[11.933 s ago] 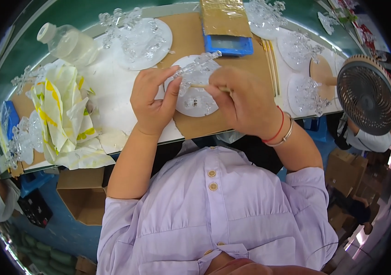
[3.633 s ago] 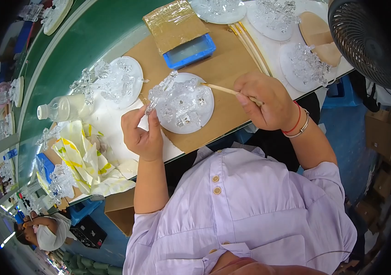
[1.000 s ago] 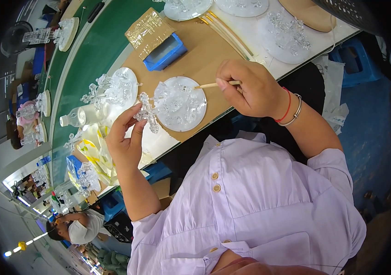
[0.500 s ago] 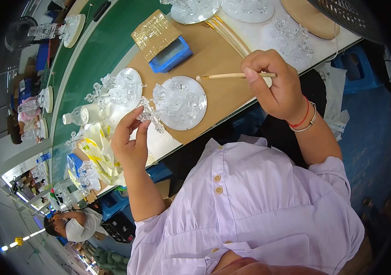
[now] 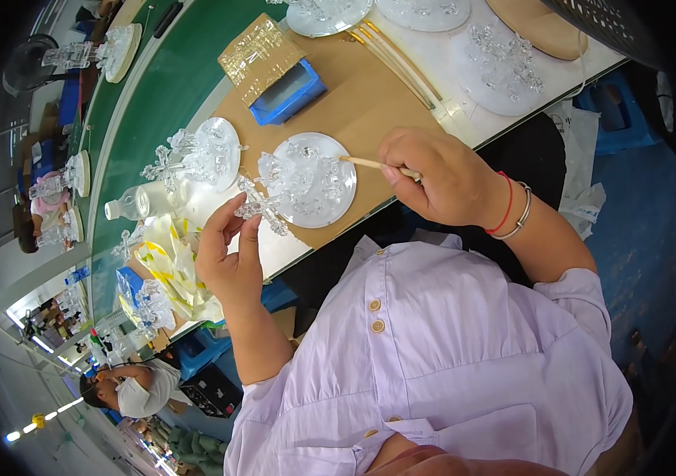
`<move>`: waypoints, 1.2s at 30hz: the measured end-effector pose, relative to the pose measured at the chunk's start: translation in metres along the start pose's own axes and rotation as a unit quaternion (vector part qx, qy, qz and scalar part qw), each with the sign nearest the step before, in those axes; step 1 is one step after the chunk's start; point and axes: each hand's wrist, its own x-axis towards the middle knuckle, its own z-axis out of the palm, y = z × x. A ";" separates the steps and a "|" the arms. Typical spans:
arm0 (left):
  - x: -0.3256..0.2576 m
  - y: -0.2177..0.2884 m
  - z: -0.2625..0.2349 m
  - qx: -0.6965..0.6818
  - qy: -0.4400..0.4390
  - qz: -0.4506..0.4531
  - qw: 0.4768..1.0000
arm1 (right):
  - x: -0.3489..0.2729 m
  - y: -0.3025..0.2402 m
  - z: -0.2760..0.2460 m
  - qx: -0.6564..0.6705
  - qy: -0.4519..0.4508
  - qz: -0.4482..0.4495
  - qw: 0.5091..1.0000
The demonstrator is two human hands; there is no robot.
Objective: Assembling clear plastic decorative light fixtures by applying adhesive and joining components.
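A clear plastic ornament, made of several figures on a round white base, stands on a brown cardboard sheet in front of me. My left hand pinches the clear cross at the ornament's left side between thumb and fingers. With fingers curled round its handle, my right hand holds a thin wooden brush. The brush points left, and its tip reaches the right side of the ornament, over the base. Whether the tip touches the figures is too small to tell.
Beyond the ornament sits a blue box with a taped cardboard flap. Several thin brushes lie to its right. Another clear ornament, a plastic bottle and a yellow-white bag are at the left. A person sits further off.
My right hand has moved left and slightly down, bringing the brush tip from beside the base onto the ornament's right side. My left hand keeps its pinch on the cross.
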 end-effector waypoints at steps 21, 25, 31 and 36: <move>-0.001 0.000 0.001 0.006 0.009 0.012 1.000 | 0.004 -0.012 -0.001 0.021 -0.046 0.028 0.998; 0.000 0.001 0.002 0.012 0.009 0.022 1.000 | 0.001 -0.012 0.000 0.019 -0.048 0.035 0.998; 0.000 -0.001 0.002 0.018 0.008 0.031 0.999 | 0.014 -0.005 -0.009 -0.016 -0.030 0.039 0.999; -0.007 -0.004 -0.001 0.043 0.038 0.040 0.998 | 0.033 0.005 -0.029 0.007 0.050 0.100 0.994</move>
